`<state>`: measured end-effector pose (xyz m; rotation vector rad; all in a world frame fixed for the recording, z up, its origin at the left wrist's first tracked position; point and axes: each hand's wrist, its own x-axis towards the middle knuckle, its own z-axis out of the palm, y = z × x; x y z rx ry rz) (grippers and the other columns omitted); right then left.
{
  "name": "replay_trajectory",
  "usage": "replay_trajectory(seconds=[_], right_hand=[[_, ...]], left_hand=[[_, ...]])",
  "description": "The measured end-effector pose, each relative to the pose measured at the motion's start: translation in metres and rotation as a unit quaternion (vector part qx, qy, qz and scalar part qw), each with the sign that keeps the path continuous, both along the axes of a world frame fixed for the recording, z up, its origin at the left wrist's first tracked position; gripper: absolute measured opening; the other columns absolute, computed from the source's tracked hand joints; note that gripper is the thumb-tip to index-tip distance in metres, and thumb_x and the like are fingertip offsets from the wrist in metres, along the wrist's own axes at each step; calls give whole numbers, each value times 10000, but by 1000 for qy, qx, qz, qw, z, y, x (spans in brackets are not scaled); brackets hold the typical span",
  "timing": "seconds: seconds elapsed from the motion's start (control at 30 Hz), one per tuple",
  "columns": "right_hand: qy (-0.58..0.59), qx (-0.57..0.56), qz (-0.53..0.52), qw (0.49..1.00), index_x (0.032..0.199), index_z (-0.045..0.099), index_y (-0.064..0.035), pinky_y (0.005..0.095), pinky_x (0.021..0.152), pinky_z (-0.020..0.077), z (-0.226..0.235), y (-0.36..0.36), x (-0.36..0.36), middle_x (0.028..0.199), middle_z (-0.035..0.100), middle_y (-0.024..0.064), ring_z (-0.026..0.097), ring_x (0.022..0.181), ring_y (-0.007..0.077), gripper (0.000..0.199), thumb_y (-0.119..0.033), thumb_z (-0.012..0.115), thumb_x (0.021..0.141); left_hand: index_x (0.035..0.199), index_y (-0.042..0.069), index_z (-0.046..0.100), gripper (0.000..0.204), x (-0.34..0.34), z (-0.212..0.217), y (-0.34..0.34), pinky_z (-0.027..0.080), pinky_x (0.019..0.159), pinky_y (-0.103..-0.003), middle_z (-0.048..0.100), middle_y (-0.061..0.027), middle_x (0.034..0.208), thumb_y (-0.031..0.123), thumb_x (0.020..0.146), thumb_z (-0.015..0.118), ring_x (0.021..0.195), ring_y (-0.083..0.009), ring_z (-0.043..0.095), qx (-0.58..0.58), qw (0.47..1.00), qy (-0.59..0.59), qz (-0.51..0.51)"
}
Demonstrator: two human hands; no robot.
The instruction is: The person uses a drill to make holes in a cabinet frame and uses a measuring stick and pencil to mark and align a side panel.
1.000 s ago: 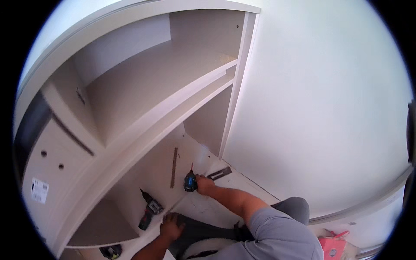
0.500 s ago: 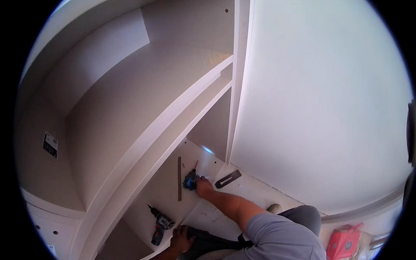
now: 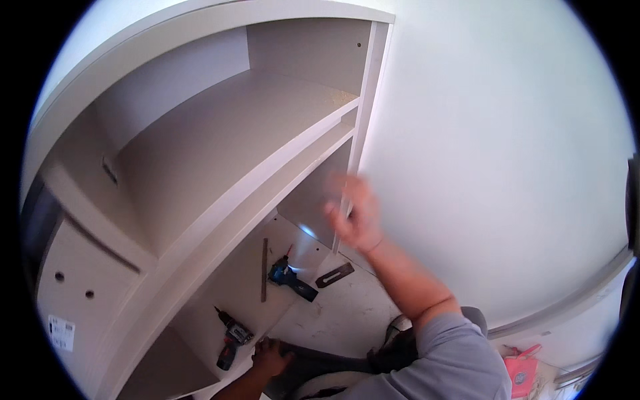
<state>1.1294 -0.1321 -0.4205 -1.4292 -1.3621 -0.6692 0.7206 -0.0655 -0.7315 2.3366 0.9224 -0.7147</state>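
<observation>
— What's by the left hand (image 3: 270, 357)?

— It rests low on the floor, fingers curled under; I can't tell whether it grips anything. Just to its left lies a small red-and-black drill (image 3: 230, 338), lying apart from it.

— And further right?

— Above that hand, a thin metal strip (image 3: 264, 269), then a blue drill (image 3: 291, 281) with its lamp lit, lying on its side. A flat dark bracket (image 3: 335, 275) sits beside it.

— The right hand (image 3: 353, 215)?

— Raised and blurred, fingers loosely spread, holding nothing, at the front edge of the cabinet's side panel (image 3: 363, 113).

— How would the blue drill handle?

— Rigid, probably weighty at the battery end; I'd take it by the rubbery pistol grip, not the chuck.
</observation>
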Motion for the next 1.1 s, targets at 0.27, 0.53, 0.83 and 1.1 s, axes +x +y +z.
replay_trajectory(seconds=[0.27, 0.53, 0.83, 1.1], right_hand=[[-17, -24, -225, 974, 1316, 594, 22, 488, 1173, 371, 199, 17, 83, 1562, 381, 322, 414, 1409, 469, 542, -156, 700, 815], [-113, -110, -241, 957, 1102, 686, -9, 471, 1036, 495, 185, 16, 124, 1399, 594, 255, 624, 1191, 407, 316, -119, 708, 807], [-115, -109, -288, 944, 1132, 679, 39, 454, 1017, 512, 192, 8, 82, 1294, 628, 313, 631, 1159, 456, 391, -174, 682, 804], [-7, -144, -177, 974, 1186, 666, 19, 451, 1042, 492, 138, -25, 39, 1252, 663, 243, 637, 1178, 391, 404, -147, 680, 819]], left_hand=[[1575, 156, 383, 868, 9, 15, -2, 234, 1216, -628, 174, -218, 1689, 692, 916, 565, 1539, -482, 159, -25, 1000, -11, 10], [1570, 131, 401, 837, -8, -9, -4, 234, 1217, -628, 197, -196, 1691, 648, 934, 570, 1536, -451, 192, 9, 999, -51, 5], [1599, 172, 351, 837, 6, 18, -5, 281, 1218, -585, 212, -182, 1688, 634, 941, 583, 1537, -455, 202, 11, 1000, 14, 9], [1569, 135, 392, 748, 24, 32, -8, 287, 1219, -553, 299, -206, 1651, 534, 969, 595, 1519, -440, 269, 9, 998, 57, 20]])
